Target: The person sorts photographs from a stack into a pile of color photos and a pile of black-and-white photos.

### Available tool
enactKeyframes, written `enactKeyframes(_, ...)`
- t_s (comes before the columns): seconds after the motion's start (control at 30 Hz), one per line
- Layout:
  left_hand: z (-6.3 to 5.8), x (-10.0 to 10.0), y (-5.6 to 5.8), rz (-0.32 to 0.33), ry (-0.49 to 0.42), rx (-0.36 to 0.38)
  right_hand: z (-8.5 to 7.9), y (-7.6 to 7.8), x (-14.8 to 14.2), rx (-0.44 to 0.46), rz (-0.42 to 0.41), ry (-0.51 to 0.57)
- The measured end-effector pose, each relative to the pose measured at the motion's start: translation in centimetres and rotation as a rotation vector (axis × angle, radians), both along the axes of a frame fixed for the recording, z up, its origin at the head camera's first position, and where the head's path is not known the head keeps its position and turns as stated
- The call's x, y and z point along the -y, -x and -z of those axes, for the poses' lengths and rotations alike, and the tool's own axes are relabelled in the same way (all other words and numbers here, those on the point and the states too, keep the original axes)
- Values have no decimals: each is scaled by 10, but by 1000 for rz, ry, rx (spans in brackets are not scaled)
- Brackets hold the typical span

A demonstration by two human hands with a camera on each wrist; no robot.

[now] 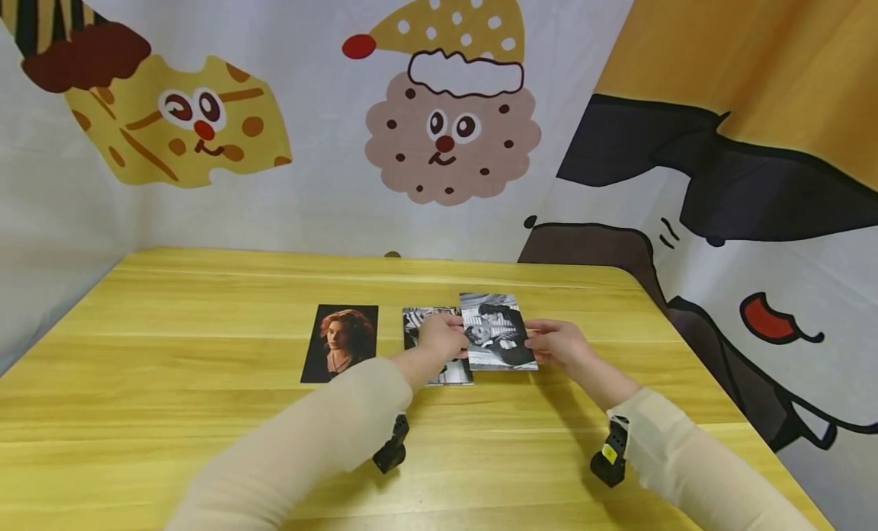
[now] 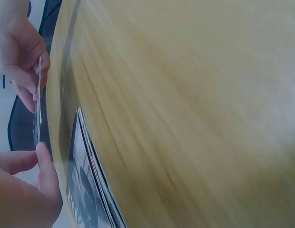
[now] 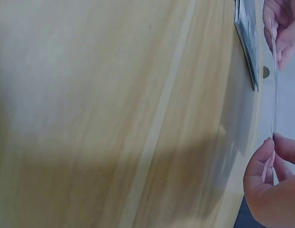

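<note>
Between both hands a black-and-white photo card (image 1: 498, 334) is held up off the table, showing two people. My left hand (image 1: 441, 339) pinches its left edge, and my right hand (image 1: 559, 344) pinches the right edge. In the left wrist view the card (image 2: 38, 109) appears almost edge-on, with a fingertip and thumb at each end. Below and to the left lies a stack of black-and-white photo cards (image 1: 453, 373), partly hidden by the left hand; its layered edges show in the left wrist view. Farther left, a colour photo card (image 1: 341, 344) of a red-haired person lies flat.
The wooden table (image 1: 206, 432) has its far edge against a printed curtain (image 1: 315, 211) with cartoon figures. Black wrist straps with small devices hang under both sleeves, such as the right wrist device (image 1: 609, 455).
</note>
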State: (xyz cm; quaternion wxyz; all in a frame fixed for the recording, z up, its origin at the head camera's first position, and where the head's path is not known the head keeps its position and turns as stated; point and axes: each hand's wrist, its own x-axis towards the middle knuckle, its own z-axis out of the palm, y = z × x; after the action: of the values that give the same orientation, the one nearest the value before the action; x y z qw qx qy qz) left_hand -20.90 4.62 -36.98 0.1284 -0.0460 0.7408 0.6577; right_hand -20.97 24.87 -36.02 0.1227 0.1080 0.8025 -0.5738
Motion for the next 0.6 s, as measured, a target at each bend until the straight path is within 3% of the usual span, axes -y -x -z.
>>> enactKeyframes(0.4, 6, -21, -3, -3, 124, -44, 5, 3, -17, 7, -24, -29)
enactKeyframes(0.6, 6, -24, -4, 29, 141, -47, 8, 3, -22, -5, -29, -23)
